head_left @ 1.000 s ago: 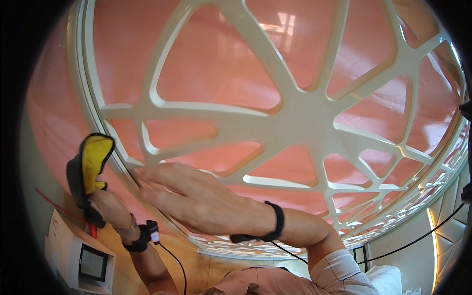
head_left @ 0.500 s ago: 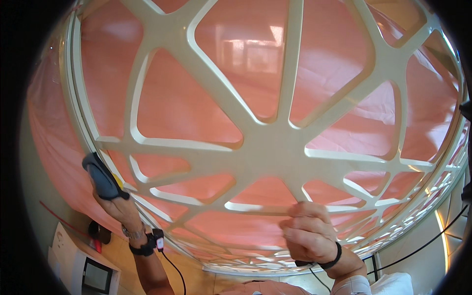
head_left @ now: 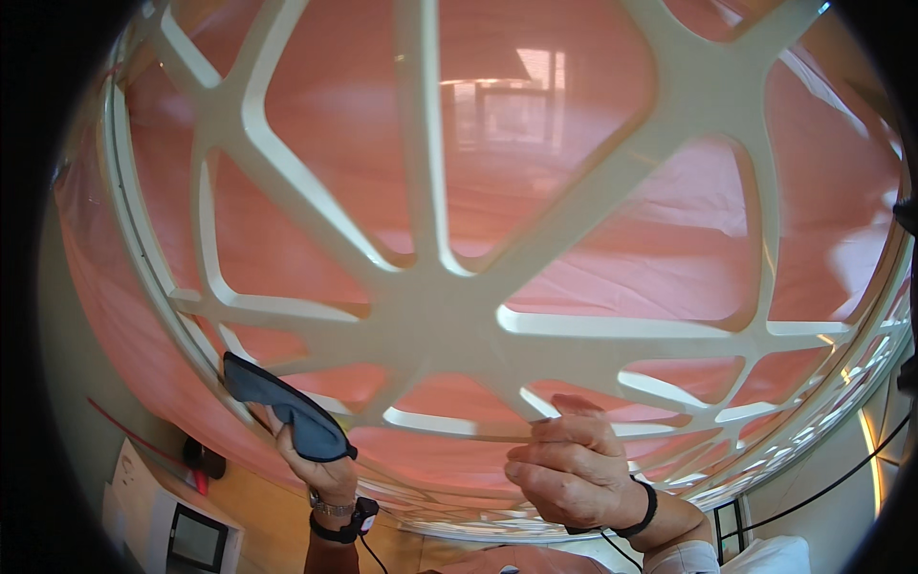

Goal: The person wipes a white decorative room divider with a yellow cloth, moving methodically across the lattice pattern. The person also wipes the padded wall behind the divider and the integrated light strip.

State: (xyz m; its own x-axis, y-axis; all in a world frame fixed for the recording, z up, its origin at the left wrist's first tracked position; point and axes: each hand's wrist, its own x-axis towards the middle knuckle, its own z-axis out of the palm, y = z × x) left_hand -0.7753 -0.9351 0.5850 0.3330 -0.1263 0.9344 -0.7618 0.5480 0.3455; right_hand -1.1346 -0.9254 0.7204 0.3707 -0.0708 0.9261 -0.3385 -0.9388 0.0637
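Observation:
My left hand [head_left: 320,471] grips a dark grey eye mask [head_left: 292,407] with black edging, its fingers mostly hidden behind the soft fabric. The mask is held in front of the lower left of a large white lattice panel [head_left: 430,316] with rounded openings. Pink sheeting [head_left: 507,124] shows through those openings. To the right, my right hand [head_left: 579,464] is closed, fingers curled in front of the panel's lower bars. Whatever it may hold is hidden, and I cannot tell whether it touches the lattice.
At the lower left stands a white cabinet [head_left: 143,497] with a dark framed front. A dark and red object [head_left: 203,464] is near it. Black cable [head_left: 832,493] runs along the right side, by a lit strip [head_left: 872,459]. White fabric [head_left: 770,555] lies at the lower right.
My left hand has moved right and down with the eye mask, which now shows more of its length. The right hand has shifted slightly left. The view has swung, so the lattice sits further left.

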